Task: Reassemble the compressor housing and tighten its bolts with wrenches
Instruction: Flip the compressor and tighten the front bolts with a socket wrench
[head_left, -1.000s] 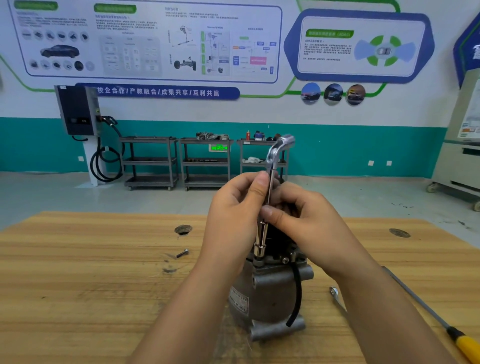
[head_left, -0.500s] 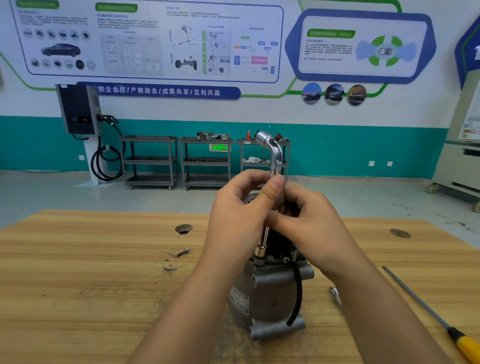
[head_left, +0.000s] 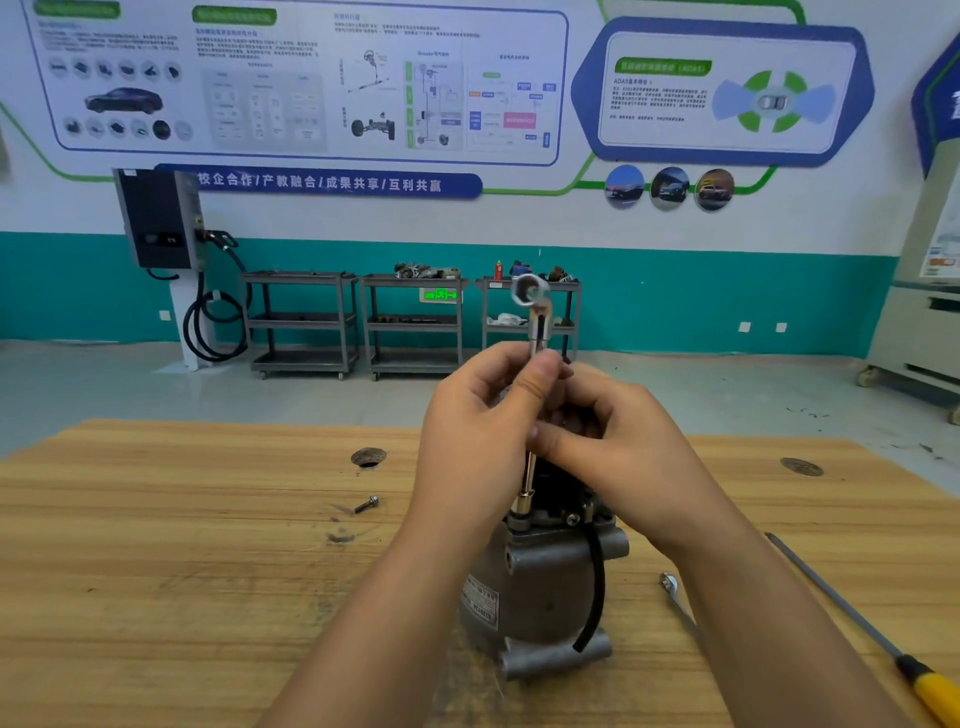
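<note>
The grey metal compressor (head_left: 540, 582) stands upright on the wooden bench, with a black hose hanging down its right side. A chrome L-shaped socket wrench (head_left: 532, 312) stands nearly vertical on it, its lower socket seated on a bolt at the housing's top left. My left hand (head_left: 478, 431) pinches the wrench shaft with thumb and fingers. My right hand (head_left: 613, 447) grips the same shaft just below, from the right. The wrench's bent upper end points towards me, showing its open socket.
A loose bolt (head_left: 366, 504) lies on the wooden bench (head_left: 182, 597) left of the compressor. A second wrench (head_left: 672, 590) and a yellow-handled screwdriver (head_left: 878, 639) lie to the right. Two round holes sit in the benchtop. Grey carts stand against the far wall.
The wrench has turned on the bolt: its bent top swung from pointing right, to left, to facing me. Both hands stayed on the shaft.
</note>
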